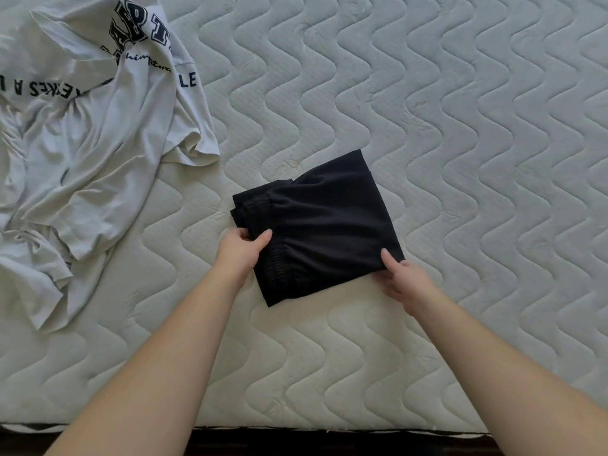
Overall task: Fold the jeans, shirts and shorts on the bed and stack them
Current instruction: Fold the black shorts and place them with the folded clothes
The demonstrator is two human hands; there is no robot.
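Black shorts (pixel 322 225), folded into a neat square, sit mid-bed (pixel 460 126) on the quilted mattress, left hand (pixel 241 251) pinching the waistband edge, right hand (pixel 403 281) gripping the near corner, with crumpled pale shirts (pixel 92 143) off to the left.

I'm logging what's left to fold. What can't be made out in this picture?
- Pale shirts, head view: cut off by the left edge, crumpled together; their number is unclear.
- Black shorts: folded, inner layers hidden.
- Right hand: fingers hidden under the shorts.
- Jeans: none in view.
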